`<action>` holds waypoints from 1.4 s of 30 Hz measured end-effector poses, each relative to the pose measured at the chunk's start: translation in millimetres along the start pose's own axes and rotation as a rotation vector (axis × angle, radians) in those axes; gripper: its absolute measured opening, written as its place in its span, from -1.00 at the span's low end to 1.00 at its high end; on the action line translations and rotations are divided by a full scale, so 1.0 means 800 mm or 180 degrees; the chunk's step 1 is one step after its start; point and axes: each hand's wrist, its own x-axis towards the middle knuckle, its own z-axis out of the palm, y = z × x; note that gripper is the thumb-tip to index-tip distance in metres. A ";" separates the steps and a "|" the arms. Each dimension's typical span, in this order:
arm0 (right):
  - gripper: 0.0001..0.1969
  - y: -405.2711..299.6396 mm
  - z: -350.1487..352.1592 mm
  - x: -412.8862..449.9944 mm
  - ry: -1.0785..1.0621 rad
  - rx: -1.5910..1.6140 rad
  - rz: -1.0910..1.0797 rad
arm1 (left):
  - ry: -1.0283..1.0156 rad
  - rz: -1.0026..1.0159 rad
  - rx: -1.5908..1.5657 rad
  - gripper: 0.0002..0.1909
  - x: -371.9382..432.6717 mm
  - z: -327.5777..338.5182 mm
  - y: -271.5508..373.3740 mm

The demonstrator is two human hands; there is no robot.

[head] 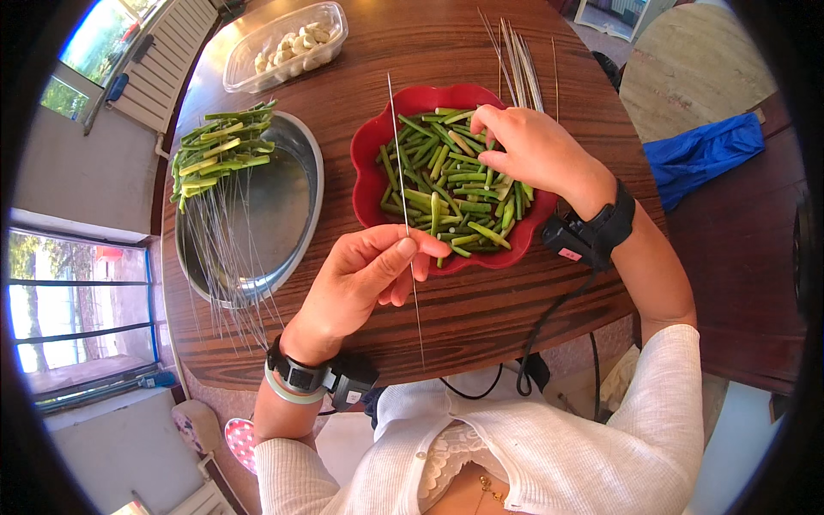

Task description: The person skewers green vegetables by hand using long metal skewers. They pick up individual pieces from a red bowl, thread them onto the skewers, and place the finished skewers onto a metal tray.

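My left hand [370,273] pinches a thin metal skewer [397,151] between thumb and forefinger. The skewer stands nearly lengthwise in view, and nothing is threaded on it. Under its upper half sits a red scalloped bowl [364,168] filled with short cut green stems [444,168], apparently garlic scapes. My right hand [531,145] reaches over the bowl's right side, fingers bent and apart, close to the stems; no piece shows between them. On the left, skewers loaded with green stems [222,151] lie across an oval metal tray [283,212], their bare ends fanning toward me.
A clear plastic container [241,67] with whitish pieces [299,45] stands at the far left of the wooden table [425,38]. Several bare skewers [520,64] lie beyond the bowl. A black cable [547,318] hangs from my right wrist device. Blue cloth [705,154] lies at right.
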 end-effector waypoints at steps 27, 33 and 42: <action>-0.80 0.003 0.016 -0.015 0.0456 0.2211 0.0516 | -0.0357 -0.0284 0.0332 -0.71 0.005 -0.003 0.004; -0.85 -0.004 0.022 -0.021 0.0961 0.2516 0.0371 | -0.0304 -0.0436 0.0374 -0.71 0.009 -0.001 0.003; -0.86 -0.015 0.034 -0.025 0.1099 0.3486 0.0660 | -0.0364 -0.0596 0.0272 -0.70 0.011 -0.003 -0.003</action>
